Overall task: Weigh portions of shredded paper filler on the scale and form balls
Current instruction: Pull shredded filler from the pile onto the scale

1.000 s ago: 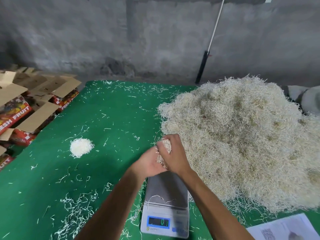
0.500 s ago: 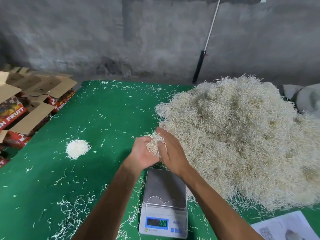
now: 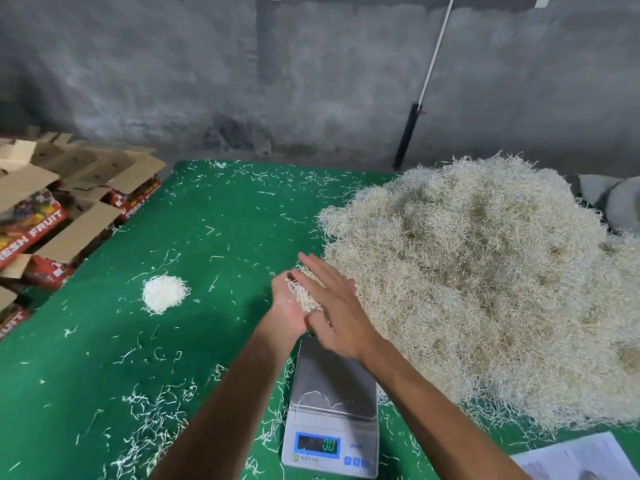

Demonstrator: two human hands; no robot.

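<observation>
A small wad of shredded paper (image 3: 304,293) lies pressed between my palms above the far end of the scale. My left hand (image 3: 287,306) is underneath it, palm up. My right hand (image 3: 334,306) lies flat over it with straight fingers. The grey scale (image 3: 332,407) has a steel platter bearing only a strand or two, and its blue display is lit. One finished white ball (image 3: 164,293) sits on the green table (image 3: 104,358) to the left. The big heap of shredded filler (image 3: 491,282) covers the table's right side.
Open cardboard fruit boxes (image 3: 52,216) are stacked off the table's left edge. Loose shreds litter the green cloth, thickest near the front left. A printed sheet (image 3: 575,459) lies at the front right corner. A pole (image 3: 420,88) leans on the concrete wall behind.
My right hand's fingers have straightened from curled around the wad to flat over it. Both hands have shifted slightly away from me, with the wad rolled between the palms.
</observation>
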